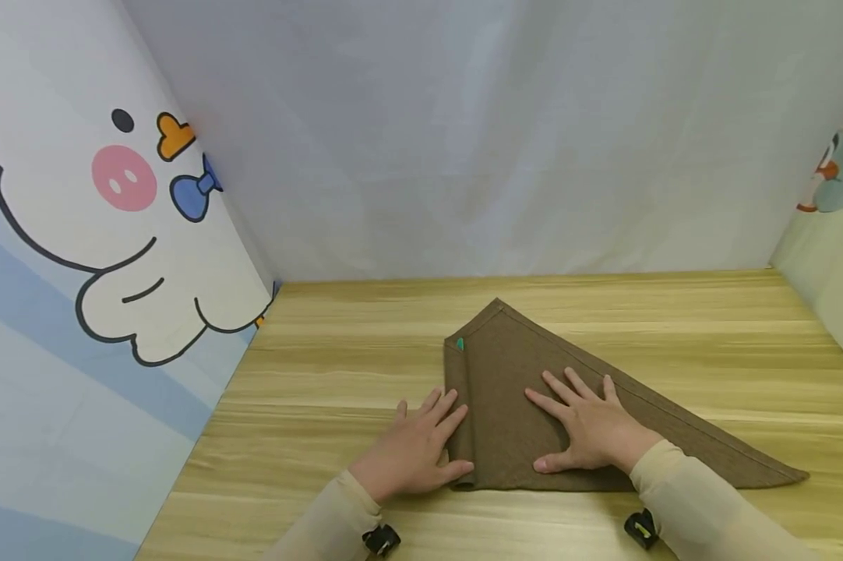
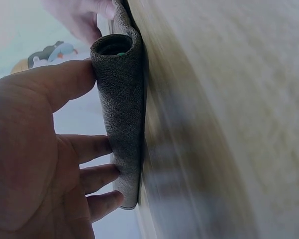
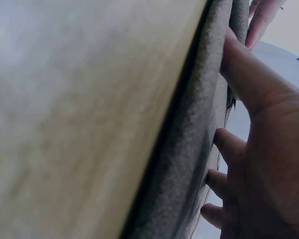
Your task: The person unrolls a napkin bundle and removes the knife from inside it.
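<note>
A brown cloth (image 1: 506,374) lies on the table, folded to a long point at the right, its left edge rolled into a tube. My left hand (image 1: 416,448) rests on that rolled edge (image 2: 120,109) with its fingers extended; the left wrist view shows the thumb and fingertips touching the roll and its hollow end. Spread flat on the cloth's middle is my right hand (image 1: 590,425). In the right wrist view, the fingertips of the right hand (image 3: 269,144) touch the cloth (image 3: 189,149). A small green spot (image 1: 460,343) shows near the top of the roll.
The cloth lies on a wood-grain table (image 1: 309,374). A pale curtain-like backdrop (image 1: 499,156) stands behind it. To the left is a panel printed with a cartoon bird (image 1: 50,195), and another printed panel (image 1: 824,273) is at the right. Small black devices (image 1: 382,539) sit at both wrists.
</note>
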`<action>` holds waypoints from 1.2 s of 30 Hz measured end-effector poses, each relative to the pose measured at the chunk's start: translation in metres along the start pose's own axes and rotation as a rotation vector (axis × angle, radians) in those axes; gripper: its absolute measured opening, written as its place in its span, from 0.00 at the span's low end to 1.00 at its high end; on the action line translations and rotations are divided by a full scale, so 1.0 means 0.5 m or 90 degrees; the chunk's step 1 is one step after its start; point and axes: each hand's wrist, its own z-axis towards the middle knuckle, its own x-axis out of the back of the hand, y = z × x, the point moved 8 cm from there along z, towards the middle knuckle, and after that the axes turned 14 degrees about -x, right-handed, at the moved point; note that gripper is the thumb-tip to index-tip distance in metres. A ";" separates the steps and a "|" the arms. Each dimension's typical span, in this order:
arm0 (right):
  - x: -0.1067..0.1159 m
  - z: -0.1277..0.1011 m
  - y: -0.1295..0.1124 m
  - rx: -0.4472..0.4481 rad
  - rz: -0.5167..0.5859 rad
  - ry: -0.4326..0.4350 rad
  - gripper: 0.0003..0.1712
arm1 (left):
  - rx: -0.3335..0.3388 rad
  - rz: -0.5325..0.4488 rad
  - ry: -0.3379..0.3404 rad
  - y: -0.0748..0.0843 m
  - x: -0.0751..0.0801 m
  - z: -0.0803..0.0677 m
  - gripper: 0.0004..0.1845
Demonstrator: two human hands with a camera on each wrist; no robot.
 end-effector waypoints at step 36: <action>0.015 0.001 0.005 0.030 0.033 -0.044 0.58 | -0.004 -0.035 0.016 -0.001 -0.002 -0.001 0.43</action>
